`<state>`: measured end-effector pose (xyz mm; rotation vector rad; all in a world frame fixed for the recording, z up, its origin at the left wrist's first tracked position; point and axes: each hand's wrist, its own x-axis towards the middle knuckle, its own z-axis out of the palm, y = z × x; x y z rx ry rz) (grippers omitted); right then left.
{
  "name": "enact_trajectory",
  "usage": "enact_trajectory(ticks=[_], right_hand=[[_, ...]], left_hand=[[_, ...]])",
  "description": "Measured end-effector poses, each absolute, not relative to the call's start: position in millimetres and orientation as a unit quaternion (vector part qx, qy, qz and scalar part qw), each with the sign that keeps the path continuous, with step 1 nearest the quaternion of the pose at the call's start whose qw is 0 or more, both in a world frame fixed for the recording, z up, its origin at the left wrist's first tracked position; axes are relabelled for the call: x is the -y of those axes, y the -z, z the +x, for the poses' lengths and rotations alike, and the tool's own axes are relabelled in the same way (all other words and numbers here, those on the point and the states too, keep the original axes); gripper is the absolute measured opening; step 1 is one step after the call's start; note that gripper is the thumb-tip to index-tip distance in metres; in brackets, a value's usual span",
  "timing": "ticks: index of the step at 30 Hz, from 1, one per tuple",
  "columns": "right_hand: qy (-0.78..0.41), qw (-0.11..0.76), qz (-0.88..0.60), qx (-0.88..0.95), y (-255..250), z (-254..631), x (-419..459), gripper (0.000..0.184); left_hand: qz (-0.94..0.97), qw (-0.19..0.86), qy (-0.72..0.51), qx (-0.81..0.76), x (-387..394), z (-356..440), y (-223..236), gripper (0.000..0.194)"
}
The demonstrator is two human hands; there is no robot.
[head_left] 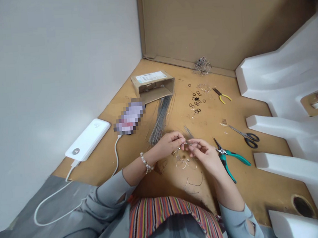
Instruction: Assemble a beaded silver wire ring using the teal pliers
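My left hand and my right hand meet over the brown cardboard surface. Both pinch a thin piece of bent metal wire between their fingertips. A beaded bracelet is on my left wrist. Curled wire loops lie just under the hands, and short wire offcuts lie nearer to me. Green-handled pliers rest right beside my right hand. A bundle of straight wires fans out beyond my left hand.
Scissors, yellow-handled pliers, several small black rings and a heap of wire pieces lie further back. A small cardboard box, a phone and a white power bank with cable sit left. White foam packing bounds the right.
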<state>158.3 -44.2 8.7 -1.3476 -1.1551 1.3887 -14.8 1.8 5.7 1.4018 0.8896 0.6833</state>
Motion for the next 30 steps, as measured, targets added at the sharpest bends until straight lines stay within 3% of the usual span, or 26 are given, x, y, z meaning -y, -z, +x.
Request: enact_trajectory(ticks=[18,27,30], right_hand=[[-0.559,0.42,-0.551,0.455,-9.1,158.9,44.8,0.027],[-0.594,0.39,-0.559,0.427,-6.6,159.3,45.7,0.054],[-0.591,0.403,-0.559,0.42,-4.4,162.2,44.4,0.051]], left_hand=[[0.495,0.725,-0.299,-0.375,-3.9,-13.4,-3.5,0.028],[0.503,0.7,-0.309,-0.402,-4.3,-13.9,-3.7,0.027],[0.512,0.686,-0.313,-0.411,-5.7,-14.7,-1.7,0.027]])
